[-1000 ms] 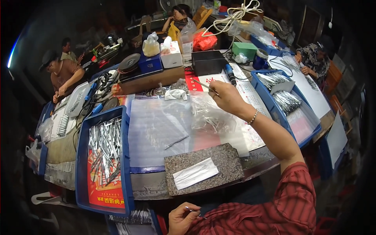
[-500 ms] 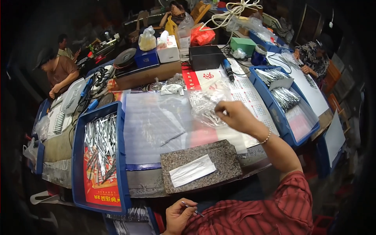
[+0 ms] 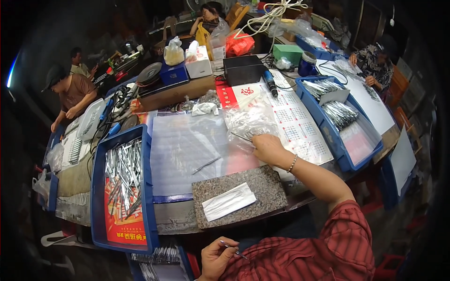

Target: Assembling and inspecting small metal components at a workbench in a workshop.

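Observation:
My left hand is low, close to my shirt, pinching a slim silvery metal piece between thumb and fingers. Over the table, my right hand is beside a clear plastic bag filled with similar pale or silvery pieces. A thin dark metal piece sticks out leftward from its fingers. Another thin metal piece lies alone on the clear plastic sheet. In front of me, a folded white paper rests on a speckled stone slab.
A blue tray with loose metal pieces stands left; another blue tray with bundled pieces stands right. Behind are a black box, a screwdriver-like blue tool and a tissue box. Several people sit around.
My right hand has moved down and slightly left, from above the bag to its near edge. A thin metal piece now shows in its fingers. My left hand keeps its hold.

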Demonstrator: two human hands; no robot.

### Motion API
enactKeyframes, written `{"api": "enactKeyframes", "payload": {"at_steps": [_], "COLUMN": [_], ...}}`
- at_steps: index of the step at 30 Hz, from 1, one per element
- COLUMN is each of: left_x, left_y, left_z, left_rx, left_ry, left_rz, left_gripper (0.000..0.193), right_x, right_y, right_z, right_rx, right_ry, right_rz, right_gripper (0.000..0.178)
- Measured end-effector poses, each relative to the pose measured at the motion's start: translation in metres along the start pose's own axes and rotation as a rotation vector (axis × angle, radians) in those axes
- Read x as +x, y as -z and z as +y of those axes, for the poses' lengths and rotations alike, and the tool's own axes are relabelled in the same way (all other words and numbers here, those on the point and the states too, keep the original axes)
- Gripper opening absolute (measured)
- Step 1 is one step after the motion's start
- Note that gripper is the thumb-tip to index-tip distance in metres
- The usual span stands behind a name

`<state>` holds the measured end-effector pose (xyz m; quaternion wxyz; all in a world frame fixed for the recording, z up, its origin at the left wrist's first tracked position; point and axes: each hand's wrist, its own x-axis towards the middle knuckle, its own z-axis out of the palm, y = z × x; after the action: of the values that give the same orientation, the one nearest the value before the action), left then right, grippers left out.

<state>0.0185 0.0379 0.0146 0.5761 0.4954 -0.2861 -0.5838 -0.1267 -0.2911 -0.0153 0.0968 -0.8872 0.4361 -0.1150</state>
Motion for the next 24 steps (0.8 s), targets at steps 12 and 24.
{"api": "enactKeyframes", "payload": {"at_steps": [12,24], "left_x": [0.003,0.044], "left_y": [-0.002,-0.029], "left_z": [-0.014,0.007], "left_rx": [-0.011,0.268], "left_ry": [0.016,-0.177], "left_rz": [-0.073,0.016], "left_gripper": [0.012,0.023], "right_x": [-0.02,-0.166], "right_y": [0.064,0.087], "right_z": [0.011,-0.066], "right_rx": [0.07,0.8], "right_ry": [-0.012,0.228], "right_rz": [0.089,-0.061], "right_gripper": [0.015,0.017]}}
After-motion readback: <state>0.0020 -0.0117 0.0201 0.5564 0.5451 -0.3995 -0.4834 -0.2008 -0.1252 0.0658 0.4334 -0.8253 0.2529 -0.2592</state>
